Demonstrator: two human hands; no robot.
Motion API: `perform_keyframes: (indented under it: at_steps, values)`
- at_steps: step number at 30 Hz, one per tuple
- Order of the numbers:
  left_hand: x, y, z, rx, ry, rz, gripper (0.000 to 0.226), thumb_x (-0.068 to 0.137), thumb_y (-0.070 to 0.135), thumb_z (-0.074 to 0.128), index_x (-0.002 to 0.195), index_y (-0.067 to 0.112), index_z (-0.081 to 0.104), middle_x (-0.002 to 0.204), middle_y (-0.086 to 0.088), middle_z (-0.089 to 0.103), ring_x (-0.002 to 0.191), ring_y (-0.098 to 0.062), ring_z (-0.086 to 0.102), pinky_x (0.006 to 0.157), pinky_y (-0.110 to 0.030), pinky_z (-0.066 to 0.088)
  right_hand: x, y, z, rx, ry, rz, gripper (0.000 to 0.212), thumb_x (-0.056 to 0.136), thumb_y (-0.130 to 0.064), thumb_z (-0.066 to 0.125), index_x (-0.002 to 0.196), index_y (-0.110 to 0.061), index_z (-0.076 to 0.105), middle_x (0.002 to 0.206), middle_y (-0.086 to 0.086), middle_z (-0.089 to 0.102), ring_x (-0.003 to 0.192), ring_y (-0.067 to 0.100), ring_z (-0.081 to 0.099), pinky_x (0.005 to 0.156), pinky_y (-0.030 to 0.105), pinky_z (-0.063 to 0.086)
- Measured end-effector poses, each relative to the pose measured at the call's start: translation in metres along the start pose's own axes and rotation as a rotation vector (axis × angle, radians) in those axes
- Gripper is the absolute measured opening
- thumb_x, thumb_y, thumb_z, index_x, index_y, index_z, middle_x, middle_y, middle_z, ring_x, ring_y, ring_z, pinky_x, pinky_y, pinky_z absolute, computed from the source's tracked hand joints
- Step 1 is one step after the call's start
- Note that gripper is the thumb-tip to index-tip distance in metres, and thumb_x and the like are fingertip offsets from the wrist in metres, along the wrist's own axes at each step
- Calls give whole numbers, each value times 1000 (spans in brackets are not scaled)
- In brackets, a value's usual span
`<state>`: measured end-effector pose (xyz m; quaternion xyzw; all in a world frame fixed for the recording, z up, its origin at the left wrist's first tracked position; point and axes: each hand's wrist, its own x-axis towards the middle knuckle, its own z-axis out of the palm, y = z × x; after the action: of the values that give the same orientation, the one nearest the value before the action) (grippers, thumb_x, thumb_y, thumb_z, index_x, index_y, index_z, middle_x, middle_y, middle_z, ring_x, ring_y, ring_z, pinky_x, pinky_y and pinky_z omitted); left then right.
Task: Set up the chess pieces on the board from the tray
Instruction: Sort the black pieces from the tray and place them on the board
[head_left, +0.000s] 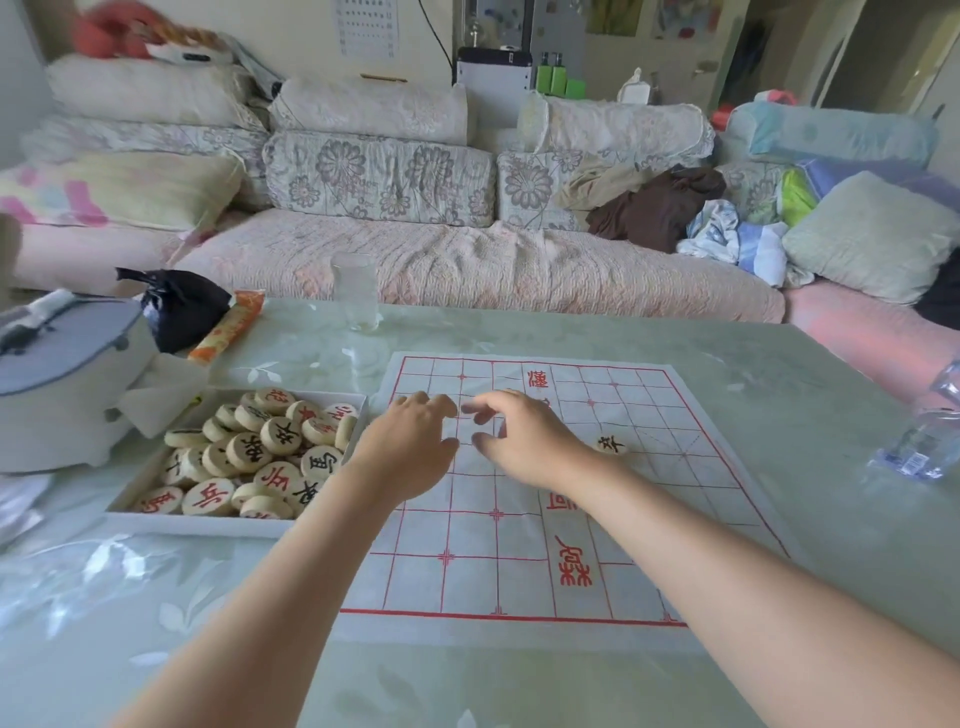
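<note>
Centrally, a white paper board (519, 519) printed with a red grid lies flat on the pale green table (779, 395), with both bare forearms reaching over it from the near edge. Left hand (410, 441): palm down over the board's left margin, fingers (441, 402) curled and slightly spread, tips close to the sheet; whether a piece lies under them cannot be told. Right hand (524, 436): palm down just beside the left hand, thumb and forefinger apart and bent toward each other with nothing visible between them; the fingertips are blurred. One round pale piece with a black character (610, 445) rests on the board just right of the right wrist, apart from the fingers of both hands. Tray (197, 522): a shallow white box touching the board's left edge, just beside the left forearm, heaped with round pieces (260, 457) marked in red or black, none touched by either hand. Beyond the board stand a clear glass (356, 299), a black bag (179, 306) and a grey-lidded white container (62, 379); a plastic bottle (922, 441) lies at the right.
</note>
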<state>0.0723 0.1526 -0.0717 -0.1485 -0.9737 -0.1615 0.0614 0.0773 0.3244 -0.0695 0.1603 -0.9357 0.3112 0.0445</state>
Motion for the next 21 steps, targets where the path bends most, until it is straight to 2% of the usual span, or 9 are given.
perform_keyframes:
  at_steps: [4, 8, 12, 14, 18, 21]
  values:
    - [-13, -53, -26, 94, 36, -72, 37, 91, 20, 49, 126, 26, 53, 117, -3, 56, 115, -24, 48, 90, -35, 44, 28, -50, 34, -17, -93, -63, 35, 92, -20, 62, 126, -25, 63, 116, -6, 63, 86, 11, 52, 83, 28, 44]
    - [-29, -112, -44, 180, 70, -148, 38, 86, 16, 50, 120, 31, 56, 117, -2, 56, 112, -26, 47, 94, -39, 42, 51, -90, 64, -91, -186, -95, 26, 92, -21, 53, 111, -32, 68, 109, -3, 66, 99, 21, 60, 88, 38, 51]
    - [-46, -151, -53, 194, 141, -177, 38, 89, 17, 52, 120, 37, 61, 124, -1, 56, 117, -26, 44, 96, -41, 43, 66, -113, 87, -326, -294, -137, 47, 95, -12, 47, 136, -35, 54, 127, 2, 52, 118, 28, 54, 84, 34, 44]
    - [-51, -157, -53, 214, 171, -176, 36, 92, 22, 51, 124, 35, 60, 128, -1, 53, 120, -26, 41, 95, -40, 42, 69, -121, 95, -430, -347, -163, 53, 92, -10, 50, 140, -31, 50, 128, 5, 47, 119, 32, 53, 84, 33, 43]
    - [-50, -160, -46, 291, 200, -181, 37, 95, 33, 47, 131, 34, 53, 128, -2, 47, 119, -26, 36, 93, -38, 38, 74, -130, 102, -594, -411, -200, 46, 87, -12, 53, 132, -22, 57, 130, 8, 46, 118, 33, 53, 96, 42, 48]
    - [-45, -158, -43, 340, 175, -213, 37, 96, 30, 44, 132, 29, 50, 125, -6, 44, 116, -28, 36, 93, -37, 38, 77, -133, 104, -605, -410, -207, 41, 88, -9, 54, 128, -18, 58, 124, 8, 47, 115, 33, 55, 90, 39, 48]
